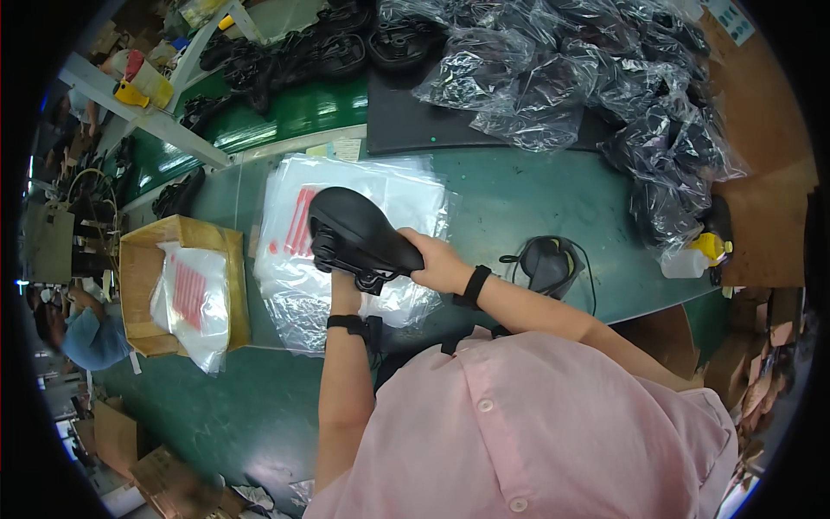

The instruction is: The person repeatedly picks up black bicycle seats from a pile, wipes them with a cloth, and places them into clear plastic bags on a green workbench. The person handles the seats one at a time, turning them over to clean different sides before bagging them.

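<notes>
A black bicycle saddle [359,227] is held tilted over the work table, its rails and springs toward me. My right hand [439,262] is closed around its narrow nose. Behind the rails, my left hand [344,284] is mostly covered by the saddle; its fingers are hidden, so its grip cannot be seen. Below the saddle lies a stack of clear plastic bags [406,186] with red print.
A yellowish box [238,285] with more printed bags stands left. Bagged saddles [553,69] pile up at the back right; bare saddles [328,56] lie on the green conveyor [242,130]. Right of my hands are a corded black object [546,266] and a yellow-topped bottle [687,262].
</notes>
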`<action>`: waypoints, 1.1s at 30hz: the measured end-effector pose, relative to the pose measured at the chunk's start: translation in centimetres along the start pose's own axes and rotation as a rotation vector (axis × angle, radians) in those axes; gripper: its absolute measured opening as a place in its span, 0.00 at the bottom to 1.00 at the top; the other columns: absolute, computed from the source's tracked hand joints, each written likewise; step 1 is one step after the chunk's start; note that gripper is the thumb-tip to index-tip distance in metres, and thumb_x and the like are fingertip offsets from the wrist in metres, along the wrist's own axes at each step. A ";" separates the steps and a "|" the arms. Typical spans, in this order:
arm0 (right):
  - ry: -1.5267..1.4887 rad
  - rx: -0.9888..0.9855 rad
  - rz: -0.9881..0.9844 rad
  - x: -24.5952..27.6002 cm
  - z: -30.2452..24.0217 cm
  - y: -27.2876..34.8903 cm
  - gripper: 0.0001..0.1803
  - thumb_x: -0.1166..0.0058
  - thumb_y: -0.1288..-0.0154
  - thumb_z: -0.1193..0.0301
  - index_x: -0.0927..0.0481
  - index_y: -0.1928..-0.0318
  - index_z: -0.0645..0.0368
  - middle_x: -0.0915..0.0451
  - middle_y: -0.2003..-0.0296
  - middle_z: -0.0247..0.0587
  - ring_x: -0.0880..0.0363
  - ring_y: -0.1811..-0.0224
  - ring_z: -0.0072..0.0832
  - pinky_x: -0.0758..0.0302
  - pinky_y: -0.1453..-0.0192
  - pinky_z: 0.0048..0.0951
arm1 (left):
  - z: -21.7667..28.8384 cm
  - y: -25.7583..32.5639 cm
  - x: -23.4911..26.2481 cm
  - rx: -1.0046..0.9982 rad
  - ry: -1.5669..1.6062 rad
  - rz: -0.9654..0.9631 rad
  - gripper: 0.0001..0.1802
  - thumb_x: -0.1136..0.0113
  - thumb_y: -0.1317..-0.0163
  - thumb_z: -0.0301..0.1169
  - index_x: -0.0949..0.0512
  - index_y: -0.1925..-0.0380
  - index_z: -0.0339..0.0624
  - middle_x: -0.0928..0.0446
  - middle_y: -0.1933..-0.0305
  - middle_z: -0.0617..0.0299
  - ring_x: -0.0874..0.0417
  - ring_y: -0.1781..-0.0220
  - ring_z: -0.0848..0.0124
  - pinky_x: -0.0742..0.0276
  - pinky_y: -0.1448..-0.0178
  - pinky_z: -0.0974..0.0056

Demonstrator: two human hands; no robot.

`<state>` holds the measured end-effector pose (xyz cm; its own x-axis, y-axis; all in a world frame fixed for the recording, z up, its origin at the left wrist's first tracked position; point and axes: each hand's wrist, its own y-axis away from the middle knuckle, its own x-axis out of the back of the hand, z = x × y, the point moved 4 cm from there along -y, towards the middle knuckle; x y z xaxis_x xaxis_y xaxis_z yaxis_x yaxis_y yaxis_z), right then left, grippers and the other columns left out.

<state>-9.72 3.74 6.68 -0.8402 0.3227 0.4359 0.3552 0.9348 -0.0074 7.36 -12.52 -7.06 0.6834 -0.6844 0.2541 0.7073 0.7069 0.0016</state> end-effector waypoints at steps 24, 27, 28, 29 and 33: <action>-0.932 -0.682 -0.025 4.0 2.7 2.3 0.29 0.50 0.55 0.78 0.33 0.47 0.68 0.24 0.68 0.46 0.20 0.74 0.36 0.22 0.68 0.32 | 21.9 1.9 0.7 -0.208 -0.430 0.015 0.05 0.44 0.40 0.24 0.19 0.67 0.37 0.19 0.68 0.52 0.17 0.68 0.58 0.24 0.63 0.64; -1.112 -0.579 0.134 4.4 5.4 1.7 0.21 0.52 0.51 0.78 0.28 0.53 0.71 0.23 0.68 0.44 0.21 0.69 0.30 0.22 0.66 0.28 | 21.1 3.1 -1.8 -0.254 -0.400 -0.207 0.08 0.43 0.44 0.25 0.19 0.64 0.40 0.18 0.66 0.53 0.17 0.66 0.60 0.23 0.61 0.60; -1.135 -0.590 0.278 4.5 6.5 1.7 0.22 0.51 0.52 0.77 0.29 0.53 0.70 0.24 0.68 0.43 0.22 0.69 0.28 0.23 0.65 0.27 | 26.6 3.3 -5.7 -0.503 -0.442 -0.451 0.11 0.45 0.46 0.27 0.20 0.63 0.42 0.19 0.68 0.55 0.18 0.67 0.61 0.24 0.61 0.58; -1.024 -0.703 0.166 4.3 9.8 1.7 0.19 0.50 0.48 0.77 0.27 0.53 0.67 0.25 0.62 0.42 0.26 0.65 0.24 0.25 0.61 0.27 | 29.8 4.0 -8.7 -0.742 -0.211 -0.550 0.09 0.41 0.47 0.28 0.19 0.65 0.40 0.20 0.71 0.59 0.20 0.72 0.63 0.25 0.69 0.63; -0.739 -0.423 0.422 8.0 7.6 1.1 0.17 0.48 0.45 0.74 0.27 0.53 0.63 0.26 0.66 0.35 0.29 0.66 0.27 0.28 0.59 0.28 | 33.3 1.8 -15.7 -0.893 -0.170 -0.574 0.12 0.39 0.47 0.31 0.22 0.60 0.45 0.26 0.75 0.63 0.24 0.75 0.67 0.28 0.72 0.65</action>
<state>-19.14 8.52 3.36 -0.6040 0.7690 -0.2095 0.6856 0.6353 0.3554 -8.13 5.49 21.17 0.2212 -0.7899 0.5719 0.8379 -0.1461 -0.5259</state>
